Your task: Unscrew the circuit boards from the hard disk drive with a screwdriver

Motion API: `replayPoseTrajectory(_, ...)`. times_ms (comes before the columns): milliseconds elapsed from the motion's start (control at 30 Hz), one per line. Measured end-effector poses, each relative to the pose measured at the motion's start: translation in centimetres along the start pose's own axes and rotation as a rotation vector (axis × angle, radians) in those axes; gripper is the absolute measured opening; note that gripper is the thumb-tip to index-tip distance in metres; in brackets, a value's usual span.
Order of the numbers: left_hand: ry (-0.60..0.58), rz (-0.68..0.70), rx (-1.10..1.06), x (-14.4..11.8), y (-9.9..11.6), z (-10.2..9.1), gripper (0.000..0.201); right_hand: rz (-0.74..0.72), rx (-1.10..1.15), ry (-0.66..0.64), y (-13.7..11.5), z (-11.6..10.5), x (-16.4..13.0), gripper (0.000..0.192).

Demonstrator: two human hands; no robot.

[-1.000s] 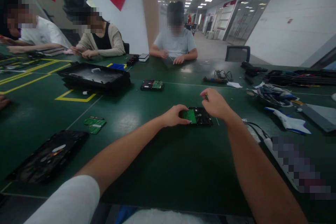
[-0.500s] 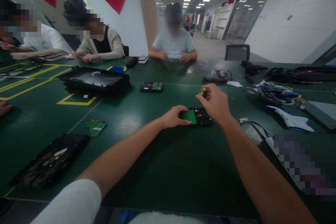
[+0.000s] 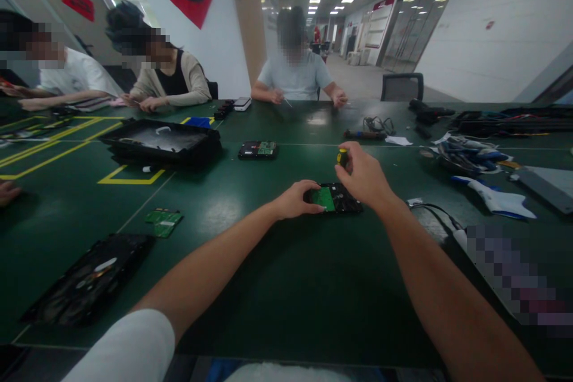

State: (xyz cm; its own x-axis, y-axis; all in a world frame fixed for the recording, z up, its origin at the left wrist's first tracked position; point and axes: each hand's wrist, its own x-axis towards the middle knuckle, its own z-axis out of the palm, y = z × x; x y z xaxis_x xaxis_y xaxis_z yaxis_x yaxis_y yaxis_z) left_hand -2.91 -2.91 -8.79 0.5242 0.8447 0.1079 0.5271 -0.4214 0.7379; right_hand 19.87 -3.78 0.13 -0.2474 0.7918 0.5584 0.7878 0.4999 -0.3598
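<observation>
Head view, black hard drive [image 3: 340, 199], green circuit board [image 3: 323, 197] upward

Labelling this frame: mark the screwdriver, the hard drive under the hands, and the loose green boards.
screwdriver [image 3: 342, 156], head view, yellow-black handle top.
hard drive [image 3: 344, 198], head view, dark right half.
loose green boards [image 3: 163, 218], head view, top board's middle.

Black drive [image 3: 335, 198], flat, green board up

Table [image 3: 268, 262] – smooth green mat, slight sheen; tray [image 3: 161, 142] – glossy black plastic; circuit board [image 3: 323, 198] – matt green.
</observation>
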Motion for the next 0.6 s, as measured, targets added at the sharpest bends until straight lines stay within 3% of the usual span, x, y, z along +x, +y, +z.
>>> replayPoseTrajectory(300, 0.003, 0.006, 0.007, 0.2, -0.4, 0.1, 0.078, 0.013, 0.093, 0.122, 0.4, -0.3, 0.3, 0.043)
replayPoseTrajectory(600, 0.015, 0.051, 0.011, 0.2, -0.3, 0.1, 0.076, 0.007, 0.286, 0.125, -0.3, 1.0, -0.1, 0.042)
